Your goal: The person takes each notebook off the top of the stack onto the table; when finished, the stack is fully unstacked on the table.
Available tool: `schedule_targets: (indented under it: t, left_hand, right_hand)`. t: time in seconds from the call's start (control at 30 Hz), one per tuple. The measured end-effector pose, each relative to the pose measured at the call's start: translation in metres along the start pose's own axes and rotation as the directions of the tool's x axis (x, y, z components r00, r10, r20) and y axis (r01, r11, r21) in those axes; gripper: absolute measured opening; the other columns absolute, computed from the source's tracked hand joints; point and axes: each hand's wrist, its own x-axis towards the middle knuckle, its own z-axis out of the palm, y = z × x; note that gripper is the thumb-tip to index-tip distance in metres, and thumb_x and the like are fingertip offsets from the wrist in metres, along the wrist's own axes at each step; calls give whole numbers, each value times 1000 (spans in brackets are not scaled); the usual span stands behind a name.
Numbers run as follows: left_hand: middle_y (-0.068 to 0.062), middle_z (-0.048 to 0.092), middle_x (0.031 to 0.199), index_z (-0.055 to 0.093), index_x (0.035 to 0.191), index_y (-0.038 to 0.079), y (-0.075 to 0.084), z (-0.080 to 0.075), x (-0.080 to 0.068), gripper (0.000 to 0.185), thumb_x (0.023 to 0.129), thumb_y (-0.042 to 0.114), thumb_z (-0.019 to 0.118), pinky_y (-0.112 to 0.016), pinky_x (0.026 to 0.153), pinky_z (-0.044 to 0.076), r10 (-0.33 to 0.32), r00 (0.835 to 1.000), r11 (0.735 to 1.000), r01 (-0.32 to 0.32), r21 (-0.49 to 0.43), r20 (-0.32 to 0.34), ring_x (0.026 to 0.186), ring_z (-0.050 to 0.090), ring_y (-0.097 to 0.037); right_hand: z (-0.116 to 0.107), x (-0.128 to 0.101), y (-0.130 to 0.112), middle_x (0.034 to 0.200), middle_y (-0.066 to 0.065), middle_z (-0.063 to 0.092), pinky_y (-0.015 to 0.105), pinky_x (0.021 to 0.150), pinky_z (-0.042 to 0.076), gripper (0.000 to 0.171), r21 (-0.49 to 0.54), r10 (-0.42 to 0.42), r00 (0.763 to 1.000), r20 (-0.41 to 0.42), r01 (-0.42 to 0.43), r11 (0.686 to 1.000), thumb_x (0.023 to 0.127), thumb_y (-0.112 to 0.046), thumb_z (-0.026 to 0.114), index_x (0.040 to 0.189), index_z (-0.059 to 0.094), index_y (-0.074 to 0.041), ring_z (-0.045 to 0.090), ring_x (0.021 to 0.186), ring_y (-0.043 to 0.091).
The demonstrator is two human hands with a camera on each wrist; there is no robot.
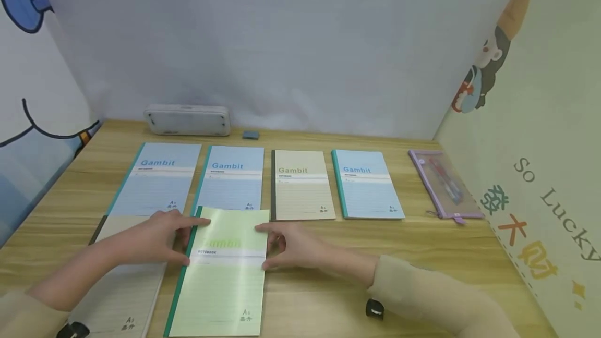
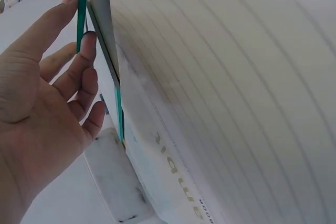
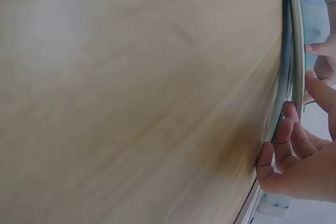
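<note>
Lying between both hands' fingers (image 1: 185, 231), edges touched: green notebook (image 1: 220, 286).

– What's that green notebook (image 1: 220, 280) made of?
– Paper, with a smooth, slightly glossy cover that catches the light.
– And the bench (image 1: 422, 244)?
– Light wood grain, matt and smooth.
– The other notebooks (image 1: 300, 186)?
– Paper covers, duller. The pencil case (image 1: 187, 120) looks like hard grey plastic; the pouch (image 1: 445, 184) is see-through mesh with lilac cloth edging.
</note>
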Motion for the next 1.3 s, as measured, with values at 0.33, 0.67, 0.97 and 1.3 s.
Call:
schedule_targets:
  t: [0.33, 0.67, 0.97, 1.3]
  left_hand:
    - [20, 48, 74, 54, 133, 17, -5, 10, -9, 76, 70, 54, 76, -27, 66, 30, -8, 999, 998, 5, 59, 53, 65, 36, -1]
    - [16, 45, 70, 57, 127, 21, 1, 7, -8, 70, 66, 45, 82, -39, 73, 21, -85, 996, 992, 83, 96, 22, 68, 34, -5]
    - [16, 46, 72, 55, 130, 24, 4, -5, -3, 75, 64, 48, 82, -40, 72, 20, -53, 998, 993, 54, 104, -15, 73, 36, -7]
    - [17, 50, 83, 53, 134, 21, 34, -39, 14, 70, 72, 41, 79, -41, 79, 24, 31, 996, 993, -21, 120, -85, 82, 41, -11]
  right_hand:
    - [10, 9, -12, 78, -12, 60, 12, 70, 45, 69, -123, 14, 998, 57, -7, 992, 72, -28, 82, 132, 54, -8, 54, 70, 0]
    - [12, 18, -11, 74, -11, 52, 13, 59, 39, 68, -310, 24, 997, 67, -2, 951, 70, -38, 82, 129, 58, -13, 45, 66, 0]
    - [0, 16, -11, 79, -7, 54, 15, 63, 41, 69, -192, 9, 997, 70, 5, 981, 70, -30, 84, 131, 56, -12, 46, 72, 4]
    - [-49, 0, -20, 89, 6, 57, 20, 62, 38, 70, -289, -37, 999, 0, 35, 957, 73, -34, 81, 135, 52, -15, 47, 73, 17]
